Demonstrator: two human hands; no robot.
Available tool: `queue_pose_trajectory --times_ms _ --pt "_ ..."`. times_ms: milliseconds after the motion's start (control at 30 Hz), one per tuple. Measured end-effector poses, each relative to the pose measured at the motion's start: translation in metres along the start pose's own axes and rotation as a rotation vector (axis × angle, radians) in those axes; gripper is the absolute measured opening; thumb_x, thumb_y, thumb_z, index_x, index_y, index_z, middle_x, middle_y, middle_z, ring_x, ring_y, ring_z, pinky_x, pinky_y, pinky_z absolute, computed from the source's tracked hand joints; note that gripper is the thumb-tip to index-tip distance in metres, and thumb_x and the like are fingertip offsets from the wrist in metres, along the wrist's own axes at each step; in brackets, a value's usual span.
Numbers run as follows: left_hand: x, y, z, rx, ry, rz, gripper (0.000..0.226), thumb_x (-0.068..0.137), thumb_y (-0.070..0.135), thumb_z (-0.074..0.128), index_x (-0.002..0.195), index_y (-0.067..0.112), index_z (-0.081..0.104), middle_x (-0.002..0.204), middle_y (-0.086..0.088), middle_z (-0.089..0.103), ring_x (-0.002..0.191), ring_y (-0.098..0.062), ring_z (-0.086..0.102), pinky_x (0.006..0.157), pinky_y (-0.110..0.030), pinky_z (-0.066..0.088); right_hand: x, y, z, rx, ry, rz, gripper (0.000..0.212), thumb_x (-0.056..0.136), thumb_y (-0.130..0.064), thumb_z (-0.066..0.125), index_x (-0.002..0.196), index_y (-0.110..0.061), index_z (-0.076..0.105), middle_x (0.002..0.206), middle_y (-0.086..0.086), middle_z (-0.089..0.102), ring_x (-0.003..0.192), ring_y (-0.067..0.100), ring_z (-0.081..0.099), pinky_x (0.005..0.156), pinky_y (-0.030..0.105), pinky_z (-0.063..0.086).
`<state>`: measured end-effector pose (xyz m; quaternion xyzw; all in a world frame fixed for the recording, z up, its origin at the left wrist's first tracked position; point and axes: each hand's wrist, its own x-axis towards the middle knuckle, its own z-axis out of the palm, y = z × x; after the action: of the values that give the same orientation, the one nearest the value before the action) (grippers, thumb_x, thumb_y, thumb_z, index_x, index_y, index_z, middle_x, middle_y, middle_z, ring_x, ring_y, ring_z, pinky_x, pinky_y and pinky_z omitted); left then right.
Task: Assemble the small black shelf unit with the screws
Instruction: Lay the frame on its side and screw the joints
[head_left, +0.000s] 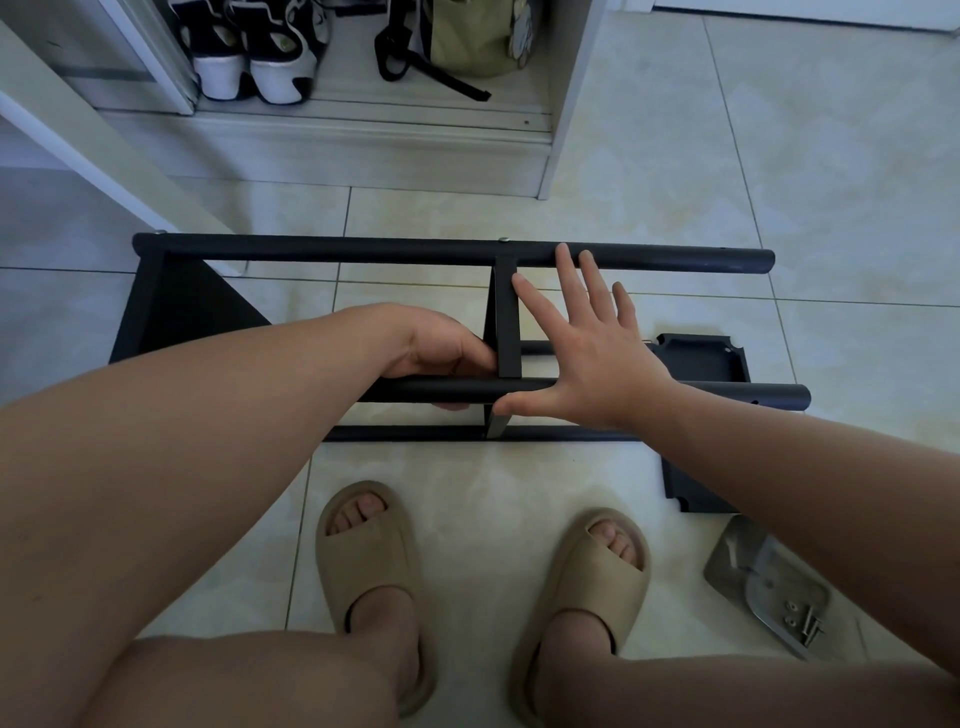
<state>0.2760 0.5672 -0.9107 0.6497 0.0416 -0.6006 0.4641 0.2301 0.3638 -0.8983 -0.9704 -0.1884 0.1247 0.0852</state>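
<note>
The small black shelf unit (322, 250) lies on its side on the tiled floor, its round poles running left to right. My left hand (441, 353) grips the near upper pole just left of the middle shelf panel (506, 322). My right hand (587, 332) is spread flat with straight fingers over the frame, right of that panel, fingertips reaching the far pole. A loose black shelf panel (701, 364) lies on the floor at the right, partly under my right forearm. Screws (808, 626) lie in a metal tray (737, 561) at the lower right.
My feet in beige slippers (374, 561) stand just in front of the frame. An open white cabinet (566, 130) with shoes (249, 57) and a green bag (467, 36) stands behind it. A white slanted board (104, 150) runs at the left.
</note>
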Motion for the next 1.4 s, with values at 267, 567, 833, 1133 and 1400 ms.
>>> queue_pose_trajectory --times_ms 267,567,833,1133,1400 --pt "-0.0022 -0.0008 -0.0023 -0.057 -0.01 0.025 0.023 0.093 0.005 0.048 0.089 0.016 0.068 0.084 -0.003 0.07 0.085 -0.019 0.058 0.08 -0.03 0.048 0.0005 0.0002 0.0001 -0.001 0.003 -0.001 0.127 0.056 -0.104 0.03 0.159 -0.042 -0.011 0.166 0.007 -0.026 0.153 0.029 -0.025 0.123 0.06 -0.002" --pt "0.0012 0.0001 0.0008 -0.002 0.046 -0.027 0.014 0.095 0.019 0.058 0.094 0.014 0.071 0.078 0.002 0.071 0.084 -0.013 0.062 0.087 -0.03 0.053 0.0002 -0.0003 -0.0012 0.008 -0.004 -0.003 0.126 0.056 -0.104 0.03 0.159 -0.042 -0.01 0.166 0.007 -0.027 0.153 0.029 -0.026 0.123 0.06 -0.002" --pt "0.0009 -0.0011 -0.0023 -0.065 -0.011 0.016 0.04 0.095 0.004 0.05 0.072 0.021 0.078 0.08 0.0 0.072 0.077 -0.011 0.066 0.073 -0.024 0.056 -0.0001 -0.0004 -0.0024 -0.004 -0.013 0.001 0.126 0.057 -0.103 0.031 0.159 -0.042 -0.011 0.166 0.007 -0.027 0.153 0.03 -0.026 0.123 0.06 -0.001" --pt "-0.0017 -0.0014 -0.0036 -0.089 -0.022 0.015 0.032 0.093 0.001 0.048 0.081 0.018 0.072 0.084 -0.004 0.068 0.082 -0.016 0.062 0.079 -0.029 0.053 -0.0001 -0.0008 -0.0027 -0.004 -0.017 0.001 0.127 0.057 -0.103 0.031 0.159 -0.041 -0.01 0.166 0.007 -0.027 0.153 0.03 -0.026 0.123 0.06 -0.001" --pt "0.0018 -0.0007 -0.002 -0.015 0.024 -0.045 0.015 0.096 0.016 0.057 0.1 0.018 0.071 0.088 0.002 0.074 0.086 -0.009 0.069 0.085 -0.031 0.055 -0.0007 -0.0013 -0.0036 0.004 -0.018 0.001 0.126 0.058 -0.102 0.033 0.159 -0.041 -0.009 0.166 0.007 -0.027 0.153 0.03 -0.026 0.123 0.06 -0.001"
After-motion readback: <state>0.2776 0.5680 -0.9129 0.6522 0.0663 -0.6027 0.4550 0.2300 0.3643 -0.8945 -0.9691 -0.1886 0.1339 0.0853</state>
